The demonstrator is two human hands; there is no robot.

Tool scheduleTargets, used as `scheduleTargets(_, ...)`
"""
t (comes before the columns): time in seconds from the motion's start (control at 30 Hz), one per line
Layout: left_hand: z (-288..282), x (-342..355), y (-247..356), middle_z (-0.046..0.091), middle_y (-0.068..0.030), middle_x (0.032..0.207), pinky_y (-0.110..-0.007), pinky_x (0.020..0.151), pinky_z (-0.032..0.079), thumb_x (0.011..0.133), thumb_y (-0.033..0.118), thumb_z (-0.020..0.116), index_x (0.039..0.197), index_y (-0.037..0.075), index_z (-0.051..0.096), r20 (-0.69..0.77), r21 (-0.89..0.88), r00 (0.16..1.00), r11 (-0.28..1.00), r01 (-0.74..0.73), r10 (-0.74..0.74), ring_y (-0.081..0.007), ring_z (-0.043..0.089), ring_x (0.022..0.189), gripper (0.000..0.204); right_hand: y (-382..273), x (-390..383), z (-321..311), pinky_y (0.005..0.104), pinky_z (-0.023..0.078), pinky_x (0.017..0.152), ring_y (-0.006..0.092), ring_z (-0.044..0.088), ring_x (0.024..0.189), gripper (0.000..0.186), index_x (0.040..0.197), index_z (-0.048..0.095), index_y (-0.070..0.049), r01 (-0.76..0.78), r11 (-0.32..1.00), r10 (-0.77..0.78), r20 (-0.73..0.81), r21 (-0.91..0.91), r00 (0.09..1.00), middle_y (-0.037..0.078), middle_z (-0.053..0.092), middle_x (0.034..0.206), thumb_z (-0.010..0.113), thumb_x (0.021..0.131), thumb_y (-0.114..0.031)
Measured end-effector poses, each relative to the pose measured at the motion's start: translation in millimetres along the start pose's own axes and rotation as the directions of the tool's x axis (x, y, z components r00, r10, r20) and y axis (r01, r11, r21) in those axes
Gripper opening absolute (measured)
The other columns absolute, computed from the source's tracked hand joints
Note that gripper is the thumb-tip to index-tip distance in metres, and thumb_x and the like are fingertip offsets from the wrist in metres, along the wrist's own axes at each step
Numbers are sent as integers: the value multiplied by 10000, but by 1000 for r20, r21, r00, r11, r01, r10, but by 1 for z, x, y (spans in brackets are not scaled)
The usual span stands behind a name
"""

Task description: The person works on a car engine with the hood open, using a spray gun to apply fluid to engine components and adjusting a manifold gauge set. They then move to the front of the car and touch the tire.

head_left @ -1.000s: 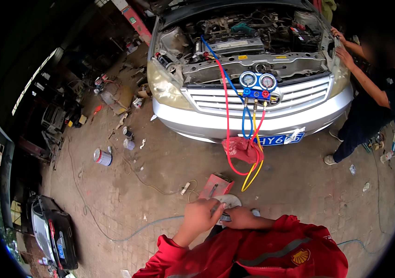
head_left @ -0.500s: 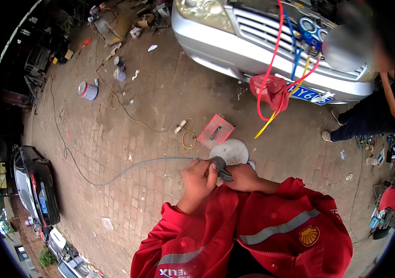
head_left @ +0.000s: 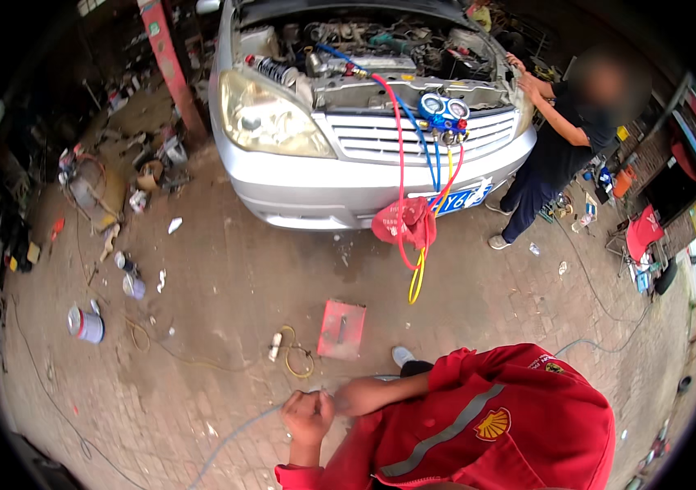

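Observation:
My left hand (head_left: 309, 415) is low in the middle of the head view, its fingers curled closed. Whatever it holds, if anything, cannot be made out. Right beside it, my right hand (head_left: 354, 398) reaches in from the right; it is smeared by motion and its fingers do not show clearly. A grey-blue hose (head_left: 238, 430) runs up from the lower edge to my hands. Ahead of them a flat red box (head_left: 341, 330) with a dark slot lies on the ground, and left of it a looped yellow cord (head_left: 300, 371) with a white connector block (head_left: 274, 347).
A silver car (head_left: 299, 192) with its hood up stands ahead, hung with a blue gauge set (head_left: 444, 114), coloured hoses and a red bag (head_left: 405, 222). At its right side leans a person (head_left: 564, 122). Paint cans (head_left: 87, 324) stand left; a red chair (head_left: 644, 234) is right.
My view has swung up and to the right, showing the engine bay. The dark grey tool and white disc at my hands no longer show. The person's hands now rest at the car's edge.

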State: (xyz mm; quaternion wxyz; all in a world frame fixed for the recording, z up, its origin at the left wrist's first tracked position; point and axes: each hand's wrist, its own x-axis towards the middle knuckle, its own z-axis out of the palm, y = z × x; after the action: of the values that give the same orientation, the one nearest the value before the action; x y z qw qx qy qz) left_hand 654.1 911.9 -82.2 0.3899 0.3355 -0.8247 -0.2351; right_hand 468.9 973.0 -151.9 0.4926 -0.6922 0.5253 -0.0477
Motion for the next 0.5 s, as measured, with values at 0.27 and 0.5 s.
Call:
scheduleTargets(0.27,-21,70,38,586,-51,594,-376,483,459,785,90,830,703,107,622,-34,125,958,952,-280,286,-260,593,541,225,-31,-13,-71,498,557,848,423,712,953,420,1173,714,-94,164,982,-141,-223,90,965,180,760,1038,767,863,-373)
scheduleTargets(0.5,-25,113,72,564,-41,583,-383,481,437,814,126,810,707,113,632,3,259,904,873,-414,428,-245,581,540,208,-45,-34,-113,502,561,827,416,717,950,393,1166,722,-97,205,974,-168,-297,98,940,189,755,1011,708,908,-393)
